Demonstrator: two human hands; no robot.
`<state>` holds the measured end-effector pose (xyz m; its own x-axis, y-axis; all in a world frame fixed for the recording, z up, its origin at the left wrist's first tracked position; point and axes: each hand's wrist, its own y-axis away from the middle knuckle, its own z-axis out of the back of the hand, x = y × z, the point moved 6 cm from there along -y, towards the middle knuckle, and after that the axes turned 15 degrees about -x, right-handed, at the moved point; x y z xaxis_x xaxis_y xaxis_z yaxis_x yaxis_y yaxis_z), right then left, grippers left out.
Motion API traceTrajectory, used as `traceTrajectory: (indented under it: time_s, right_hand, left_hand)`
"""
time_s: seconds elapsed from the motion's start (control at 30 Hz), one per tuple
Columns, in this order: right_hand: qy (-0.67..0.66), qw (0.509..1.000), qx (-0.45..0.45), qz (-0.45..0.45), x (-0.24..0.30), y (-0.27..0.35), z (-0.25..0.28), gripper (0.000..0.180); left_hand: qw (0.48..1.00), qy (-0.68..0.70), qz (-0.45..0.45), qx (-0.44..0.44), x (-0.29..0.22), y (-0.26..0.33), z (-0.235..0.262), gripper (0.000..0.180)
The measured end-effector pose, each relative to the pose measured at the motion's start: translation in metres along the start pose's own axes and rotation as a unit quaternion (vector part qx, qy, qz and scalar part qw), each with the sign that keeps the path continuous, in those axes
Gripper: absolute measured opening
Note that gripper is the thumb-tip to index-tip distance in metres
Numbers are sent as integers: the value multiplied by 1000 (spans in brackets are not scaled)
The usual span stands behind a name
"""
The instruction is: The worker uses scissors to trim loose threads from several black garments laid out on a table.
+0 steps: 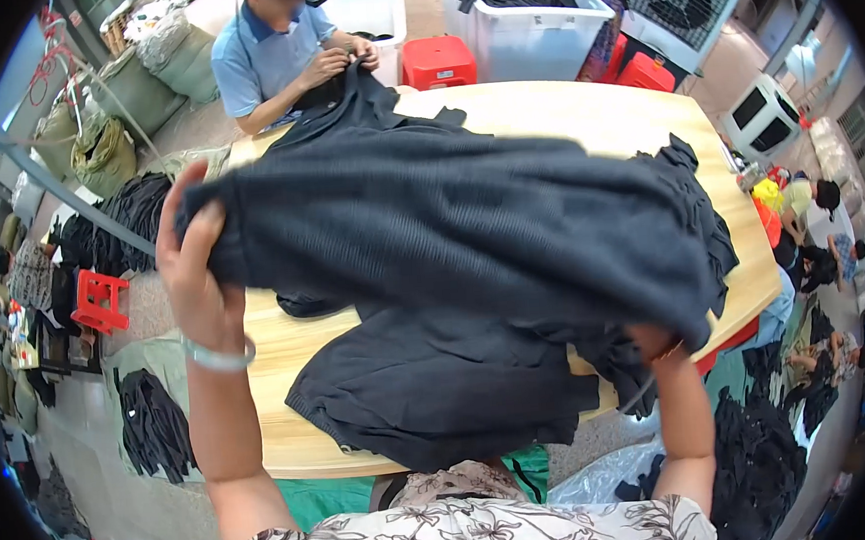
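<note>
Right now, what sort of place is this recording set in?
Probably a small clothing workshop. A wooden table holds dark sweaters, more lie heaped on the floor, and another person handles one beside white bins.

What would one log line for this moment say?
left hand: grips dark garment edge | right hand: hidden under garment, grip unclear | garment: lifted above wooden table | second dark garment: flat on table

I'm looking into a garment workshop: dark clothes point(152, 425) heaped on the floor (everywhere), plastic bins point(536, 27), a wooden worktable point(592, 118).
</note>
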<state>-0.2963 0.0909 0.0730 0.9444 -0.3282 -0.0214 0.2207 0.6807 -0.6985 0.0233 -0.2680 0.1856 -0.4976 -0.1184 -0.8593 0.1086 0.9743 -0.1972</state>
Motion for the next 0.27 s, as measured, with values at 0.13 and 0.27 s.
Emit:
traceTrajectory:
  time_s: [0.13,0.27]
  right_hand:
    - [18,998,-14,57,-3,-105,-46,50]
    - [122,979,113,121,6,-120,-138,55]
  left_hand:
    - [999,32,-27,27,28,-88,4,41]
    - [992,-75,-97,22,92,-177,60,41]
